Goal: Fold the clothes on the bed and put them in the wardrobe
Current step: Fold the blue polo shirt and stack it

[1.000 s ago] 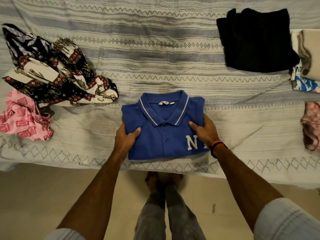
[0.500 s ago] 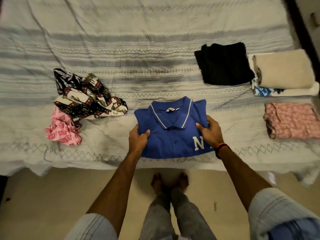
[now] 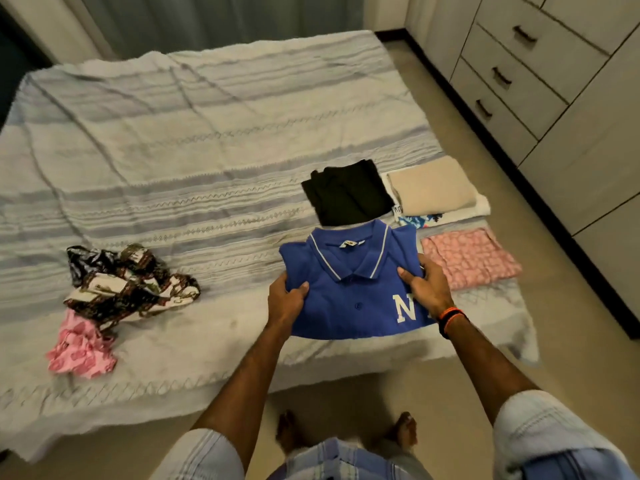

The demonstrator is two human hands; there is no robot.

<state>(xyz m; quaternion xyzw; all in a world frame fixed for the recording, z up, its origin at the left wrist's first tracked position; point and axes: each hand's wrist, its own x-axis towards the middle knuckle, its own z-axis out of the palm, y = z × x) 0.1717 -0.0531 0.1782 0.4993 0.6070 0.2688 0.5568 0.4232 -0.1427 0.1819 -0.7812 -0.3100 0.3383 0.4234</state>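
A: What is held, and where?

B: A folded royal-blue polo shirt with white collar piping [image 3: 349,289] is gripped at centre-right of the frame, above the near edge of the bed covered by a grey-and-white striped woven bedspread [image 3: 194,140]. The left hand [image 3: 285,303] is curled round its left edge, thumb on top; the right hand [image 3: 427,287] is curled round its right edge, fingers spread over the chest.

A: Are containers seen?

B: A pale wardrobe unit with three dark-handled drawers [image 3: 512,77] is seen at upper right; the drawers are closed, so their contents cannot be told.

A: What else lies on the bed?

B: A folded black garment [image 3: 346,194], a folded beige garment [image 3: 431,187] and a folded pink patterned cloth [image 3: 472,258] are laid right of centre. At lower left, a crumpled black, white and red patterned cloth [image 3: 128,284] is heaped touching a crumpled pink garment [image 3: 79,346].

A: What is hidden or unclear?

B: The white lettering is partly covered by the right wrist. A blue-printed piece under the beige garment is mostly hidden. The frame is blurred throughout.
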